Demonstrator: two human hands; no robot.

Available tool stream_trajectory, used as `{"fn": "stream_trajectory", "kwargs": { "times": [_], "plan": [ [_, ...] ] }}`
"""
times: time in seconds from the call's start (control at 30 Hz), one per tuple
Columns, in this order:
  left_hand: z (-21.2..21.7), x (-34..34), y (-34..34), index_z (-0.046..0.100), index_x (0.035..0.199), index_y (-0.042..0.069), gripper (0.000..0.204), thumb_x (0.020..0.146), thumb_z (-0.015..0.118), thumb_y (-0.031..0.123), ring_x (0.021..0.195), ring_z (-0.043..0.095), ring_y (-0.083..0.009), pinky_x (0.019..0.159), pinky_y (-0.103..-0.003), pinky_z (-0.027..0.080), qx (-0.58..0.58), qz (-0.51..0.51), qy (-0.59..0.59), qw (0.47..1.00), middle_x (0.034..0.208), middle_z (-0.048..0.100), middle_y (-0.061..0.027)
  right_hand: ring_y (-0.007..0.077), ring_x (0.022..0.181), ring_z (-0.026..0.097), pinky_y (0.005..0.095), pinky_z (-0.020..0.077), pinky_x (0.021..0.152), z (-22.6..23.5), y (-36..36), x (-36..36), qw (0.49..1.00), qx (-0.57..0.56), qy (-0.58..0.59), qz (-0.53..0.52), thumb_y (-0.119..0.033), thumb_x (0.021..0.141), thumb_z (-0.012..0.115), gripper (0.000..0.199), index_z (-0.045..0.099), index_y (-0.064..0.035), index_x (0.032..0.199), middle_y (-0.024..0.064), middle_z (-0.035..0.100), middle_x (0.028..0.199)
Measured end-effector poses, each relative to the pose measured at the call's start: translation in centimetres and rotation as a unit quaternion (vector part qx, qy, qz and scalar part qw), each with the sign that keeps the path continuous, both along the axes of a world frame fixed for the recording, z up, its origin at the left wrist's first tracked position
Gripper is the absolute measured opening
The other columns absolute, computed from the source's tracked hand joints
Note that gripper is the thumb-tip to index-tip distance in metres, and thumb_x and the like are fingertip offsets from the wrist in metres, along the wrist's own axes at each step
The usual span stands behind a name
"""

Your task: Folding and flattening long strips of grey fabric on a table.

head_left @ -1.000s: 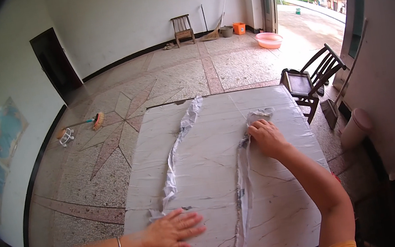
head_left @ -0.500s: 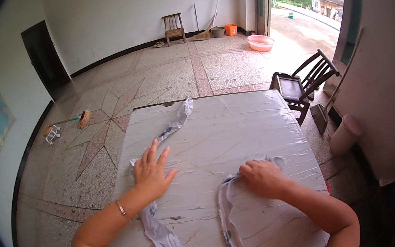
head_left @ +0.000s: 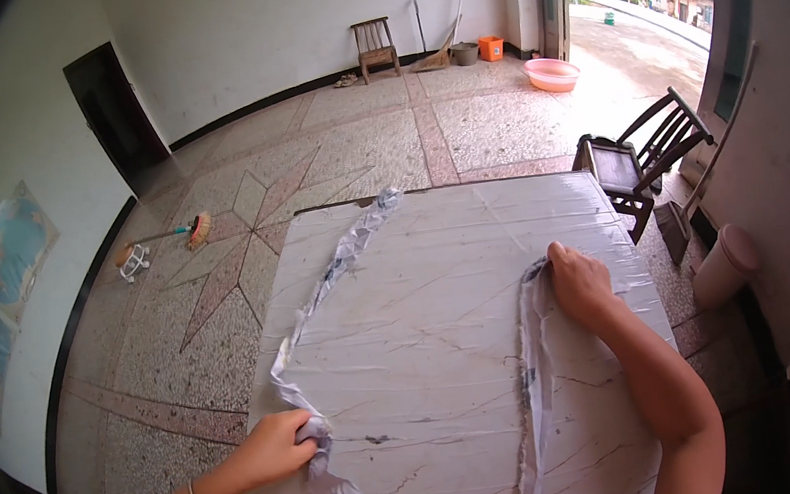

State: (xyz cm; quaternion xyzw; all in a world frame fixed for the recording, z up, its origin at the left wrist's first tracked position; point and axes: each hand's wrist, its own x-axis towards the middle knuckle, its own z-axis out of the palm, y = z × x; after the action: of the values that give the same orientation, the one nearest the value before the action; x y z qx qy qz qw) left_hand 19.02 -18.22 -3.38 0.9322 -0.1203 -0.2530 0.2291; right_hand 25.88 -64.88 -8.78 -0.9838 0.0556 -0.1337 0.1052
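Note:
On the table (head_left: 429,343), covered with pale, wrinkled sheeting, lie two lengths of thin whitish cloth with dark patches. The left cloth strip (head_left: 331,281), narrow and twisted, runs from the far edge down to the near edge. My left hand (head_left: 282,447) is closed around its lower middle, at the table's left side. The right cloth strip (head_left: 530,369) stretches almost straight towards me, and my right hand (head_left: 582,283) pinches its far end. Whether the two strips join is hidden beyond the lower edge.
A dark wooden chair (head_left: 621,165) stands close to the table's far right corner. Beside it are a dustpan (head_left: 673,230) and a pale pink bin (head_left: 726,263). A broom head (head_left: 199,230) lies on the floor at left. Near the doorway sits a pink basin (head_left: 553,75).
My left hand has come back towards me and closed on the left strip. My right hand has moved far and right, drawing the right strip out straighter. The view has shifted slightly.

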Motion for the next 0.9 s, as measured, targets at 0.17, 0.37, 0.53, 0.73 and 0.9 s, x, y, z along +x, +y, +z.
{"fn": "stream_trajectory", "kwargs": {
  "times": [0.17,0.37,0.53,0.73,0.9],
  "plan": [
    [2.3,16.0,-13.3,0.067,0.1,0.003,0.009,0.092,0.065,0.005,0.079,0.065,-0.013,0.075,-0.029,0.054,-0.406,0.025,-0.177,0.896,0.085,0.068,-0.0033,0.0433,0.095,0.064,0.052,0.0499,0.082,0.1,-1.2,-0.4,0.999,0.014,0.029,0.032,-0.007,0.092,0.047,0.014,0.054,-0.0027,0.103,0.0219,0.067,0.098],
    [15.5,20.5,-18.3,0.019,0.154,0.008,0.069,0.099,0.059,0.021,0.119,0.058,-0.0217,0.102,-0.034,0.047,-0.561,0.063,-0.179,0.806,0.15,0.041,-0.018,0.041,0.097,0.065,0.0483,0.0511,0.083,3.3,-1.1,-3.9,0.993,0.022,0.113,0.017,-0.009,0.089,0.048,0.021,0.061,-0.0029,0.105,0.0232,0.069,0.098],
    [3.0,14.4,-14.5,0.065,0.122,0.002,0.027,0.097,0.06,0.009,0.094,0.068,-0.0129,0.083,-0.028,0.054,-0.315,-0.137,-0.023,0.939,0.108,0.071,-0.0052,0.034,0.081,0.069,0.0429,0.0539,0.072,3.2,-1.9,-6.4,0.968,0.114,0.195,0.106,-0.016,0.089,0.057,0.025,0.064,-0.0031,0.109,0.0173,0.07,0.091],
    [-2.3,3.3,-10.8,0.058,0.131,0.002,0.033,0.099,0.059,0.012,0.102,0.065,-0.0137,0.086,-0.028,0.053,-0.301,-0.068,0.027,0.951,0.118,0.065,-0.0101,0.0138,0.06,0.063,0.0289,0.052,0.055,6.8,8.3,-9.7,0.834,0.39,0.363,0.143,-0.019,0.091,0.062,0.028,0.06,-0.0008,0.113,0.0083,0.067,0.083],
    [-4.4,0.1,-11.7,0.041,0.143,0.004,0.051,0.099,0.062,0.019,0.098,0.058,-0.0118,0.077,-0.026,0.053,-0.462,0.071,0.078,0.881,0.115,0.058,-0.0098,0.017,0.058,0.066,0.0313,0.0528,0.052,4.5,15.7,-13.0,0.841,0.421,0.277,0.196,-0.014,0.092,0.061,0.022,0.056,0.0004,0.108,0.0096,0.067,0.077]
  ]
}}
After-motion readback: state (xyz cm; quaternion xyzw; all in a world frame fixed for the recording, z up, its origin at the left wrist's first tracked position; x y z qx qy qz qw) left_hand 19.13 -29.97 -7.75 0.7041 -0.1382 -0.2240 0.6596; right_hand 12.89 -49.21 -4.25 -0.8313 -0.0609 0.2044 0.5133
